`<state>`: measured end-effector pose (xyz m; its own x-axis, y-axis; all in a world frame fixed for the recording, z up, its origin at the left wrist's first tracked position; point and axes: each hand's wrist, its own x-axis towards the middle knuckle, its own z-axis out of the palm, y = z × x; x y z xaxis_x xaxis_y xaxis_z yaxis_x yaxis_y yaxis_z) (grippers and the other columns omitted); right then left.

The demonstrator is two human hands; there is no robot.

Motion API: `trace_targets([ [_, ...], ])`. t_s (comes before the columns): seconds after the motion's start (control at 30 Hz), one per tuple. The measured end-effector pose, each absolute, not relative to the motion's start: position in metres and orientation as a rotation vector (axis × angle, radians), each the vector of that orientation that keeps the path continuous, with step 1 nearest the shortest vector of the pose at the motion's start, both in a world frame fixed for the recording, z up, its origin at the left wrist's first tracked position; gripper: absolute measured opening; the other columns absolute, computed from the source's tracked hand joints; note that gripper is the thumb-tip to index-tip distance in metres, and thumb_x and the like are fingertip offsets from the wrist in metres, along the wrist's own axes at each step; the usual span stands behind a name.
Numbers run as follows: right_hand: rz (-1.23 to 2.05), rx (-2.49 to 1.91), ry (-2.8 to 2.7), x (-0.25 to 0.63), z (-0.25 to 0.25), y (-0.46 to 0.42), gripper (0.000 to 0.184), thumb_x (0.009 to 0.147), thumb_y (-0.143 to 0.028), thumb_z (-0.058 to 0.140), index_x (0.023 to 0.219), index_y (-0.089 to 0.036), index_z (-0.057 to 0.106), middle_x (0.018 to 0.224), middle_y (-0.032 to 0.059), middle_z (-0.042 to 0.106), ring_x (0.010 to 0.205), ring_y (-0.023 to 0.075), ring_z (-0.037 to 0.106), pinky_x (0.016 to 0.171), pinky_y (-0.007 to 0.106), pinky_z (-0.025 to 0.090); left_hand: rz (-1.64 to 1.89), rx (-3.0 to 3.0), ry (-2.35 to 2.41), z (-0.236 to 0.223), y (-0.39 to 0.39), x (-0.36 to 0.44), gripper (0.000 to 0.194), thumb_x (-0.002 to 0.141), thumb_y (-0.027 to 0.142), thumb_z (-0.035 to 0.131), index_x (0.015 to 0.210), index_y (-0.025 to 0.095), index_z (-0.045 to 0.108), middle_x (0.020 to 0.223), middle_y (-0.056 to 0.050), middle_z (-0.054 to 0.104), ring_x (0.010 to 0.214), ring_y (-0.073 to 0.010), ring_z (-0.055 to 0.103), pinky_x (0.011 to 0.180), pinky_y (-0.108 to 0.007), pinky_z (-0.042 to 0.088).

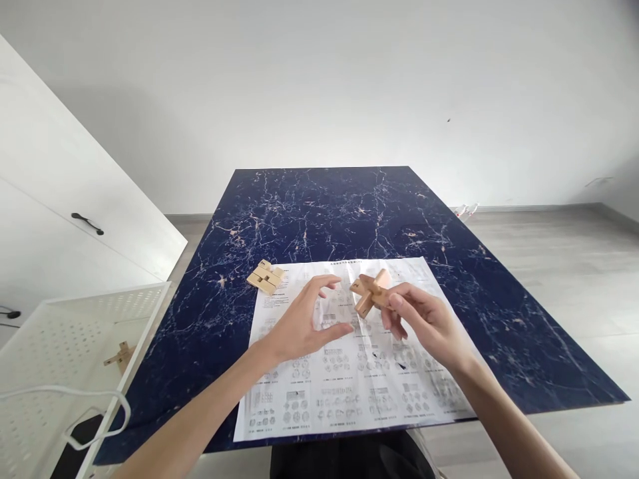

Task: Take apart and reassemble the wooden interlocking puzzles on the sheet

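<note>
Between the thumb and fingers of my right hand is a cross-shaped wooden puzzle of interlocking bars, held above the paper. Dark marks show on some of its bar ends. My left hand hovers to its left, thumb and fingers apart in a C shape, touching nothing. Under both hands lies a creased instruction sheet printed with small diagrams and text. At the sheet's upper left corner rests a group of wooden puzzle pieces, laid flat side by side.
The sheet lies on a dark blue marble-patterned table. At the lower left stands a white perforated basket with another wooden cross inside and a white cable across it. A white cabinet is at the left, a wall behind.
</note>
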<state>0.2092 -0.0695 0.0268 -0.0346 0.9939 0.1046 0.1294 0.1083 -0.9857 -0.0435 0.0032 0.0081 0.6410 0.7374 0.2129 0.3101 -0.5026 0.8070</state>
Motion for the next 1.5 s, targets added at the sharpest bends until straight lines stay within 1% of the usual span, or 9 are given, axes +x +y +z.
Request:
trace_targets([
  [0.17,1.340,-1.063,-1.455,0.197,0.032,-0.057,0.043,0.104,-0.060,0.062,0.082,-0.024,0.059,0.059,-0.0041,0.060,0.046,0.0111,0.048,0.048,0.028,0.042,0.725,1.941,0.662,0.011,0.005,-0.044,0.104,0.079,0.046,0.096,0.164,0.040,0.035,0.172,-0.014,0.040,0.152,-0.0388,0.051,0.119,-0.059,0.050],
  [0.23,1.408,-1.022,-1.486,0.194,0.031,-0.051,0.044,0.104,-0.062,0.061,0.081,-0.024,0.058,0.058,-0.0051,0.058,0.046,0.0108,0.047,0.048,0.027,0.042,0.702,1.920,0.642,0.013,0.005,-0.045,0.109,0.075,0.046,0.099,0.164,0.041,0.037,0.172,-0.014,0.042,0.153,-0.0406,0.050,0.118,-0.060,0.050],
  [0.4,1.487,-0.944,-1.516,0.189,0.021,-0.038,0.041,0.104,-0.062,0.060,0.088,-0.024,0.059,0.062,-0.0048,0.059,0.048,0.0114,0.048,0.050,0.028,0.043,0.731,1.862,0.653,0.013,0.008,-0.048,0.098,0.072,0.045,0.100,0.156,0.037,0.050,0.156,-0.013,0.060,0.141,-0.0387,0.061,0.117,-0.059,0.052],
  [0.5,1.455,-0.956,-1.524,0.186,0.015,-0.036,0.035,0.105,-0.060,0.061,0.107,-0.025,0.062,0.066,-0.0051,0.061,0.052,0.0128,0.051,0.051,0.029,0.045,0.781,1.848,0.682,0.011,0.010,-0.048,0.093,0.072,0.045,0.099,0.152,0.035,0.053,0.153,-0.012,0.062,0.139,-0.0374,0.063,0.117,-0.057,0.052],
  [0.6,1.248,-1.039,-1.552,0.183,0.010,-0.037,0.032,0.104,-0.054,0.065,0.117,-0.025,0.062,0.080,-0.0010,0.068,0.062,0.0144,0.060,0.059,0.030,0.051,0.801,1.846,0.706,0.011,0.010,-0.048,0.088,0.073,0.043,0.099,0.149,0.033,0.054,0.151,-0.012,0.063,0.138,-0.0361,0.063,0.116,-0.056,0.054],
  [0.7,1.028,-1.119,-1.595,0.184,0.006,-0.039,0.029,0.103,-0.048,0.068,0.119,-0.024,0.065,0.091,0.0040,0.073,0.076,0.0182,0.067,0.068,0.033,0.055,0.806,1.843,0.714,0.012,0.009,-0.046,0.085,0.075,0.042,0.098,0.147,0.033,0.054,0.150,-0.011,0.063,0.137,-0.0348,0.063,0.114,-0.054,0.056],
  [0.77,0.992,-1.145,-1.612,0.185,0.004,-0.039,0.028,0.101,-0.047,0.070,0.118,-0.024,0.068,0.093,0.0049,0.074,0.079,0.0196,0.068,0.070,0.035,0.056,0.812,1.832,0.717,0.012,0.009,-0.045,0.085,0.074,0.041,0.098,0.146,0.032,0.054,0.149,-0.010,0.063,0.136,-0.0345,0.064,0.114,-0.054,0.056],
  [1.07,1.107,-1.149,-1.530,0.189,-0.002,-0.037,0.027,0.101,-0.043,0.073,0.117,-0.022,0.068,0.086,0.0027,0.072,0.074,0.0172,0.067,0.069,0.033,0.058,0.775,1.810,0.709,0.010,0.014,-0.046,0.086,0.074,0.036,0.098,0.146,0.032,0.052,0.148,-0.010,0.063,0.134,-0.0345,0.065,0.111,-0.053,0.058],
  [1.5,1.108,-1.101,-1.474,0.185,-0.011,-0.038,0.020,0.103,-0.035,0.072,0.117,-0.022,0.066,0.081,0.0001,0.069,0.067,0.0150,0.067,0.064,0.031,0.056,0.759,1.801,0.703,0.010,0.017,-0.047,0.085,0.073,0.040,0.099,0.144,0.033,0.052,0.144,-0.009,0.062,0.121,-0.0309,0.069,0.102,-0.048,0.060],
])
